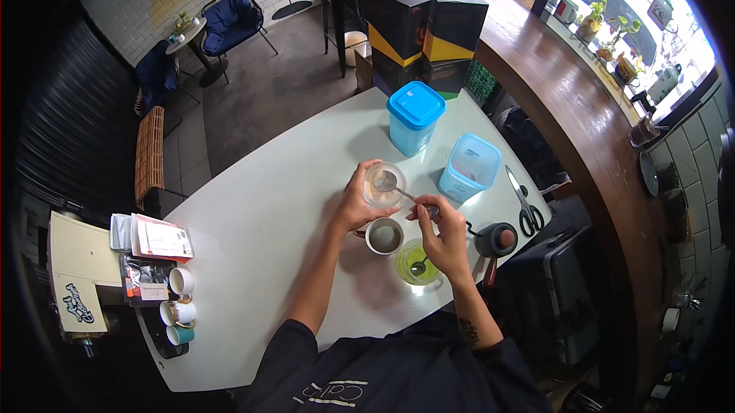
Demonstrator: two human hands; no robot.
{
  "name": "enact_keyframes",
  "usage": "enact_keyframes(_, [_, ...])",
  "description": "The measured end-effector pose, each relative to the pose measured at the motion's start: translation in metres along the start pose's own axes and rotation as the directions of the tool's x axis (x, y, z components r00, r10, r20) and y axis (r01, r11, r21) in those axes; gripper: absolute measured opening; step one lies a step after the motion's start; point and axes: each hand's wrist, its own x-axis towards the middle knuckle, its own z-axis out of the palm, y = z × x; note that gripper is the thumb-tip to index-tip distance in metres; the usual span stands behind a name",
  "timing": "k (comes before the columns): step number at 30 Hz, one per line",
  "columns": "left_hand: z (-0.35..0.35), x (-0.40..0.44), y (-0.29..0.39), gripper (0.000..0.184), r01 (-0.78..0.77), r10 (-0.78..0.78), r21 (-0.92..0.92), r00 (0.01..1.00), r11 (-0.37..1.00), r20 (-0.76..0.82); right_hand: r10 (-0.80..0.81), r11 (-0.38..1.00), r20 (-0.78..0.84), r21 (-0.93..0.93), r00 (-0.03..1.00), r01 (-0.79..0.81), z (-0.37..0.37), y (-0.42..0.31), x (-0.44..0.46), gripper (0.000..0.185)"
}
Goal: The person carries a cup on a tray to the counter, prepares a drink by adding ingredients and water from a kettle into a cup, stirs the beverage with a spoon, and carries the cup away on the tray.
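Observation:
My left hand (356, 202) is wrapped round a small clear cup (375, 197), tilted a little above the table. In my right hand (442, 231) is a spoon (403, 192), its bowl inside the clear cup. Just below the cup stands a mug (384, 235) with a greyish content and a handle on its left. Under my right wrist is a glass bowl or cup (409, 271) of bright green liquid, with another spoon (419, 267) in it. What lies at the bottom of the clear cup is hard to make out.
A lidded blue container (415, 122) and an open blue container (468, 169) stand beyond my hands. To the right are a hand grinder (498, 240) and scissors (527, 206). Black boxes (455, 30) rise behind the table (260, 214). Several cups (181, 281) line its left edge.

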Motion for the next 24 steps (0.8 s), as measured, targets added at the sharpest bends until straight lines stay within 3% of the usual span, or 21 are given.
enact_keyframes(20, [-0.001,0.001,-0.002,0.102,-0.016,0.015,0.049,1.0,0.999,0.022,-0.018,0.999,0.008,0.05,1.0,0.017,0.001,0.004,-0.003,0.014])
enact_keyframes(24, [-0.001,0.0,0.001,0.1,-0.002,0.002,-0.015,1.0,1.0,-0.005,0.028,0.993,-0.014,0.111,0.999,-0.027,-0.002,0.008,-0.005,0.015])
